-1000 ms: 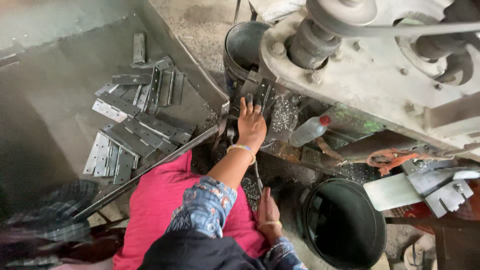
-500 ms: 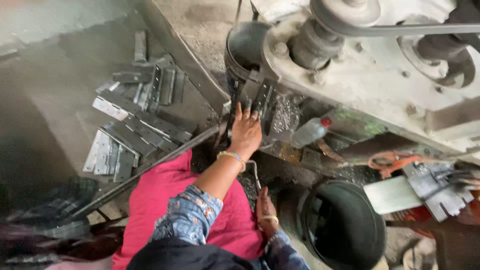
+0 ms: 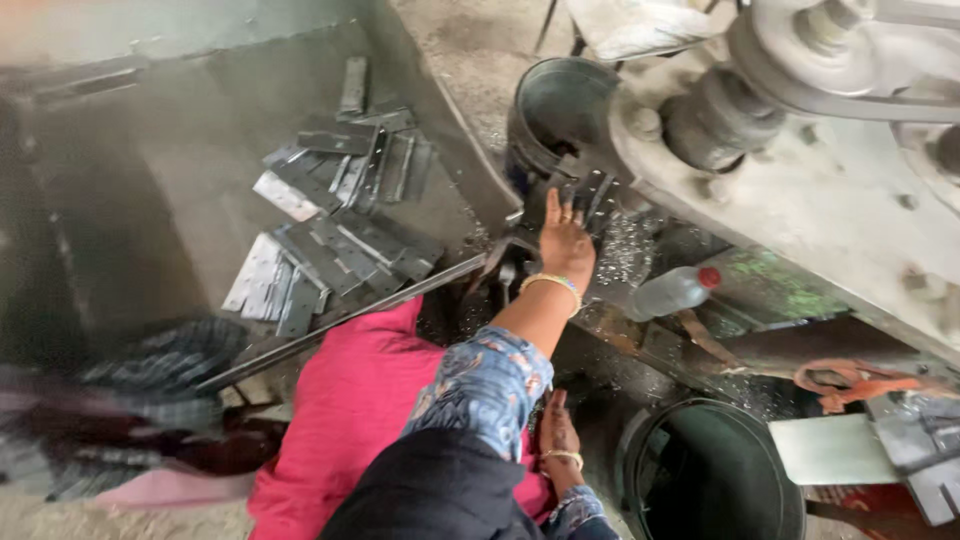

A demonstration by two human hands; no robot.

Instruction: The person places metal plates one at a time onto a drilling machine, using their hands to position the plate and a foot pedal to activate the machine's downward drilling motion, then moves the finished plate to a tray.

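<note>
My left hand (image 3: 566, 243), a bangle on its wrist, reaches forward to the edge of a grey machine (image 3: 800, 190). Its fingers lie stretched out against dark drilled metal plates (image 3: 592, 188) at the machine's front; I cannot tell whether it grips one. My right hand (image 3: 556, 432), also with a bangle, rests low beside my pink lap (image 3: 350, 420), fingers extended and holding nothing. A heap of flat grey hinge plates (image 3: 330, 230) lies in a metal tray (image 3: 150, 200) to the left.
A dark metal bucket (image 3: 560, 110) stands behind my left hand. A black round bin (image 3: 710, 470) sits at the lower right. A clear plastic bottle with a red cap (image 3: 672, 292) lies under the machine among metal shavings. A long steel bar (image 3: 340, 320) crosses the tray's edge.
My left hand has slid slightly up and forward along the plates at the machine. The view has shifted a little. My right hand stays low by my lap.
</note>
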